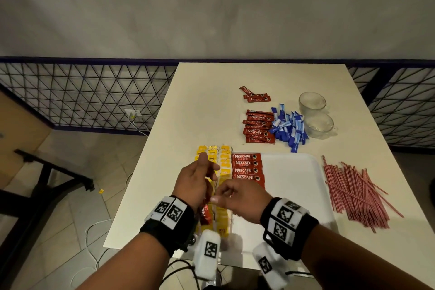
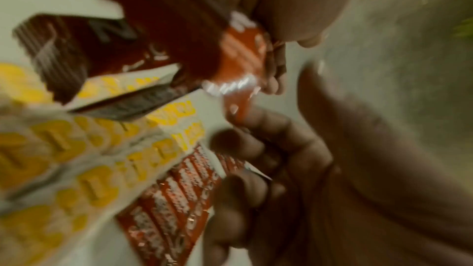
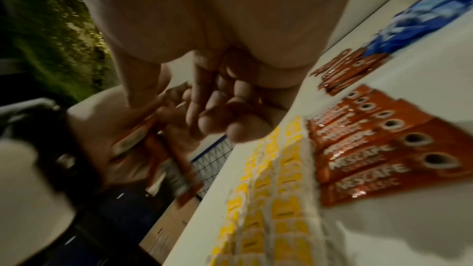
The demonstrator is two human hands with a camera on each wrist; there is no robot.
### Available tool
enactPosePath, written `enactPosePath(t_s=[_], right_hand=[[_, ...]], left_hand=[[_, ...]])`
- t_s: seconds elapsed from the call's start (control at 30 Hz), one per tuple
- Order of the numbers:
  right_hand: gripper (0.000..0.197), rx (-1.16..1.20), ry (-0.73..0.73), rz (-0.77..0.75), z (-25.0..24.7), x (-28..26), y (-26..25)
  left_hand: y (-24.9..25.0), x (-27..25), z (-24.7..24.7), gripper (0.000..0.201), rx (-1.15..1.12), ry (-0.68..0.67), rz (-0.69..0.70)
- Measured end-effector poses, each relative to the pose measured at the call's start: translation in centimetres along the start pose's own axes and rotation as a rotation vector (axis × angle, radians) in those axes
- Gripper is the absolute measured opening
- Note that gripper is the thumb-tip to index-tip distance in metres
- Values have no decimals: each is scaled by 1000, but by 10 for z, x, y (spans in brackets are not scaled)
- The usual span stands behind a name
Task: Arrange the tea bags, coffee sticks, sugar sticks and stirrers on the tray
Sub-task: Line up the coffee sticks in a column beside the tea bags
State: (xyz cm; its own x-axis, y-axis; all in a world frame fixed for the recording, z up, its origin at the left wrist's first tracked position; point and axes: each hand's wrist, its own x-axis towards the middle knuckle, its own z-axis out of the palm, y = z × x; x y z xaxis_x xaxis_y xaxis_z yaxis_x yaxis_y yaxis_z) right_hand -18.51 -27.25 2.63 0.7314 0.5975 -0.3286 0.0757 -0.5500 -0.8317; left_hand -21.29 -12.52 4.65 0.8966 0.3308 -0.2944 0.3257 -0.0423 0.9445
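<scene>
While tea bags [image 1: 222,167] fill the tray [image 1: 294,172] at 9 o'clock with a coffee-stick row [image 1: 247,167] begun beside them, left hand [image 1: 195,183] grips spare sticks [image 1: 205,214], right hand [image 1: 237,198] pinches one; sugar sticks [image 1: 288,127] at 12 and stirrers [image 1: 353,193] at 3 untouched.

Two glass cups [image 1: 315,114], one tray [image 1: 296,172]
</scene>
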Motion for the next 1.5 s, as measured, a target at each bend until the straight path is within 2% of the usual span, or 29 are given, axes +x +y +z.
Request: enactPosePath(t_s=[0.2, 0.33, 0.43, 0.53, 0.63, 0.7, 0.77, 0.83, 0.87, 0.93, 0.97, 1.03, 1.1, 1.13, 1.2, 1.23, 1.37, 1.5], right_hand=[[25, 37, -13, -6, -6, 0, -7], [24, 91, -116, -24, -13, -4, -9], [23, 138, -136, -34, -16, -5, -10], [16, 202, -125, -48, -17, -6, -9], [13, 281, -58, -38, -19, -4, -6], [16, 297, -13, -32, -24, -4, -7], [14, 285, -24, -46, -27, -5, -9], [15, 314, -68, -23, -30, -7, -11], [16, 374, -80, 15, -31, -8, -13], [20, 487, -48, 111, -33, -8, -16], [25, 455, 4, 143, -35, -7, -16], [30, 235, 139, 109, -39, -7, -14], [15, 131, 288, 6, -41, -7, -12], [13, 136, 315, -25, -43, -7, -12], [32, 121, 294, -78, -44, -4, -11], [33, 87, 279, -91, -45, -2, -11], [16, 61, 292, -147, -48, 0, -12], [15, 44, 275, -158, -46, 0, -11]], left_hand=[[15, 4, 15, 59, -198, 41, -7], [16, 4, 23, 53, -287, 3, -8], [17, 3, 26, 43, -397, -13, -44], [19, 3, 25, 32, -535, -87, -86], [12, 2, 22, 49, -545, -183, -108], [8, -3, 22, 55, -447, -277, -89], [6, -7, 24, 39, -388, -298, -91], [8, -6, 24, 13, -379, -266, -107], [9, -6, 23, 9, -376, -256, -108], [11, -5, 20, 14, -361, -269, -112], [12, -4, 19, 15, -354, -276, -117], [14, -3, 18, 16, -352, -277, -129], [17, -2, 16, 17, -370, -280, -142], [18, -2, 16, 17, -371, -295, -150], [19, -3, 16, 18, -358, -340, -154], [20, -4, 17, 19, -357, -363, -147], [21, -5, 16, 24, -389, -387, -127], [20, -1, 13, 18, -318, -381, -88]])
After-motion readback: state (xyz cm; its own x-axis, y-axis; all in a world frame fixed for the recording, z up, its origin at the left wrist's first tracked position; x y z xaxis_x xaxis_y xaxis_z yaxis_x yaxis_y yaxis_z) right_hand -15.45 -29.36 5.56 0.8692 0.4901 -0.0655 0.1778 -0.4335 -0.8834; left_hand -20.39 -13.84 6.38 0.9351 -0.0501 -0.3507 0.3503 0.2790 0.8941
